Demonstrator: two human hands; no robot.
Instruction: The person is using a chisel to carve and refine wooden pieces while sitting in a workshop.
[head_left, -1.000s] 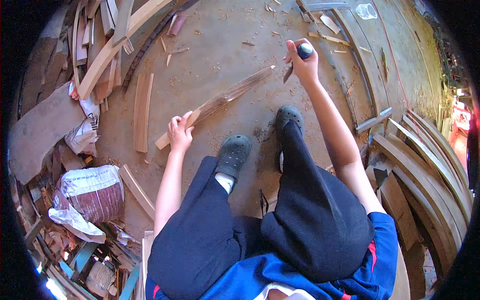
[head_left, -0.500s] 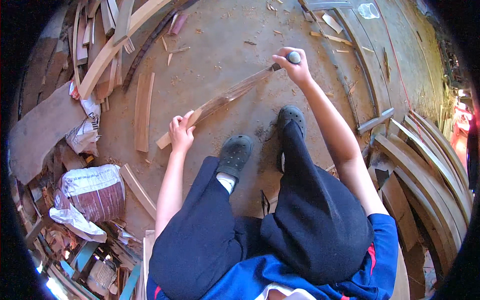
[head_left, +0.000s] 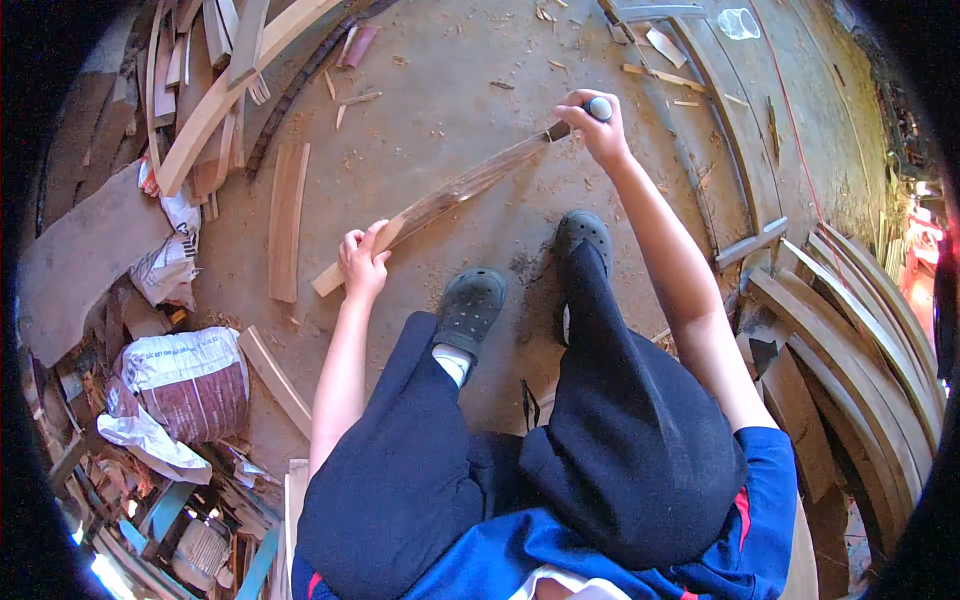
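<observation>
A long wooden strip (head_left: 470,186) slants across the floor before my feet. Its middle is dark and rough, its left end pale. My left hand (head_left: 363,262) grips it near the left end, fingers wrapped over the edge. At the far right end, my right hand (head_left: 603,128) is closed round the handle of a short tool (head_left: 599,109) with a round grey butt and a dark flat blade; its exact kind is hard to make out. The blade meets or nearly meets the strip's end.
A curved board (head_left: 289,222) lies left of the strip. Piled lumber (head_left: 215,130) fills the far left, above a maroon-and-white sack (head_left: 190,385). Curved planks (head_left: 850,350) stack at the right. A clear plastic cup (head_left: 738,23) lies far right. Chips litter the floor.
My right hand and the tool have shifted slightly to the right, and more of the dark blade shows. My left hand and the strip stay almost where they were.
</observation>
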